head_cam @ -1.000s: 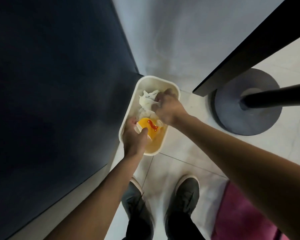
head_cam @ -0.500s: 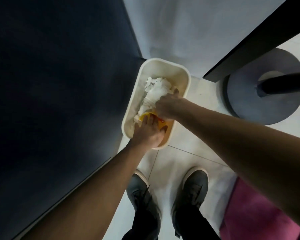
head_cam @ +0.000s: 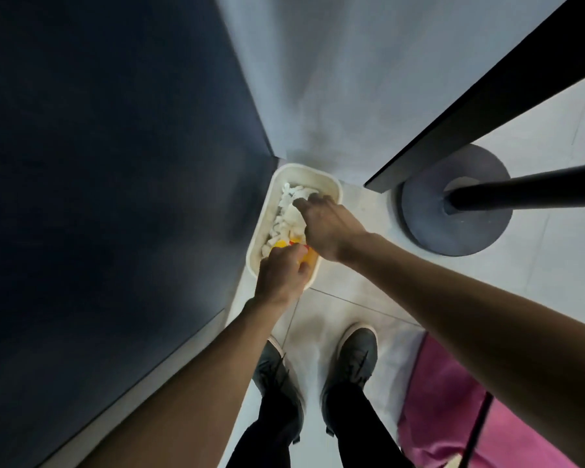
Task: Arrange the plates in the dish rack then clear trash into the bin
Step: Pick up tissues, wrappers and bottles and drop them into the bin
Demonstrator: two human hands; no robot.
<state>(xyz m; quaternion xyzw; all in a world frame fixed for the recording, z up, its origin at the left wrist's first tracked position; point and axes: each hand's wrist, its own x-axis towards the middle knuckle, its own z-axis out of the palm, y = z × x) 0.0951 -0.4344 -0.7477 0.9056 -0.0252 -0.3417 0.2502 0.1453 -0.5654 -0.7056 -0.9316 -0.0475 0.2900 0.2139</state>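
A cream rectangular bin [head_cam: 333,182] stands on the tiled floor in the corner, filled with crumpled white paper [head_cam: 286,211] and a yellow wrapper with red print [head_cam: 309,255]. My left hand [head_cam: 282,272] reaches over the bin's near end, its curled fingers pressing down on the yellow wrapper. My right hand [head_cam: 328,224] is inside the bin, palm down, its fingers on the white paper; I cannot tell whether it grips any. No plates or dish rack are in view.
A dark cabinet face [head_cam: 108,197] fills the left. A black table edge [head_cam: 487,92] and a round grey stand base [head_cam: 453,201] with a black pole sit to the right. A pink mat [head_cam: 453,400] lies at the lower right, and my shoes [head_cam: 357,352] stand on the tiles.
Both hands have pushed deeper into the bin. The yellow wrapper has gone from held above the trash to pressed down among it. My right hand slid toward the bin's far end.
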